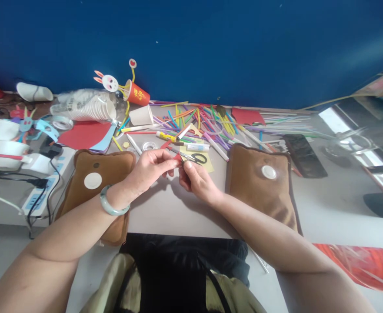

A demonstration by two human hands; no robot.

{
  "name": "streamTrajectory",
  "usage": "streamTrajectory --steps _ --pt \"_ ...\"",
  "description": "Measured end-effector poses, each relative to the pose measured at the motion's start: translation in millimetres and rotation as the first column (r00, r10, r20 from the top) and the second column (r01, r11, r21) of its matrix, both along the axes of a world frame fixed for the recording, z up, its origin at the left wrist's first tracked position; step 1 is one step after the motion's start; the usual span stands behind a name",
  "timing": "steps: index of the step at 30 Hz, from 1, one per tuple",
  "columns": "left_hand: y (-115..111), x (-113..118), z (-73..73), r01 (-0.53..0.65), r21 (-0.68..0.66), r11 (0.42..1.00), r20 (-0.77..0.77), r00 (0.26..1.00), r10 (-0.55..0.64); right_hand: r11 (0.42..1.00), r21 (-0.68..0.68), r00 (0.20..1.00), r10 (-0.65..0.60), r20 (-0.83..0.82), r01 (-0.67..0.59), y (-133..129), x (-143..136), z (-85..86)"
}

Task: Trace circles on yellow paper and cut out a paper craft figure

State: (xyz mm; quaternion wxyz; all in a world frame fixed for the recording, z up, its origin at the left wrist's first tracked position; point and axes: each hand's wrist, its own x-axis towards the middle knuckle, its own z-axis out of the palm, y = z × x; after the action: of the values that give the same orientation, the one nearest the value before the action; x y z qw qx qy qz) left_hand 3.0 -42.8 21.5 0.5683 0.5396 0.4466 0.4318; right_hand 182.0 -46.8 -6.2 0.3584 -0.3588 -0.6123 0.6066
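Observation:
Above the middle of the table, my two hands meet almost fingertip to fingertip. My left hand [154, 169], with a pale green bangle [114, 204] on the wrist, pinches a small red piece of paper [177, 157]. My right hand [198, 180] is closed, its thumb against a small dark thing beside the red piece; I cannot make out what it is. Just beyond the fingers lie scissors [198, 158] with black handles, partly over a yellow paper sheet [208, 164]. Markers, including a yellow one [165, 136], and a tape roll [149, 146] are close by.
Brown hot-water bags lie left [108, 167] and right [253, 182] of my hands. Behind are many coloured straws [207, 121], stacked paper cups [93, 106] and a red cup with a rabbit face [138, 93]. A power strip [52, 182] is left, a phone [304, 154] right.

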Motion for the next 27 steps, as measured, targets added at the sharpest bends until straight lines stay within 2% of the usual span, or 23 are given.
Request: streamTrajectory --steps 7,27 --pt "-0.7 0.4 0.5 -0.038 -0.007 0.999 0.007 0.999 0.038 0.999 0.029 0.999 -0.022 0.034 0.021 -2.1 -0.1 3.1" --pt "-0.6 0.9 -2.7 0.015 -0.007 1.0 0.022 1.0 -0.015 1.0 0.005 0.999 -0.031 0.042 0.031 -1.1 -1.0 0.2"
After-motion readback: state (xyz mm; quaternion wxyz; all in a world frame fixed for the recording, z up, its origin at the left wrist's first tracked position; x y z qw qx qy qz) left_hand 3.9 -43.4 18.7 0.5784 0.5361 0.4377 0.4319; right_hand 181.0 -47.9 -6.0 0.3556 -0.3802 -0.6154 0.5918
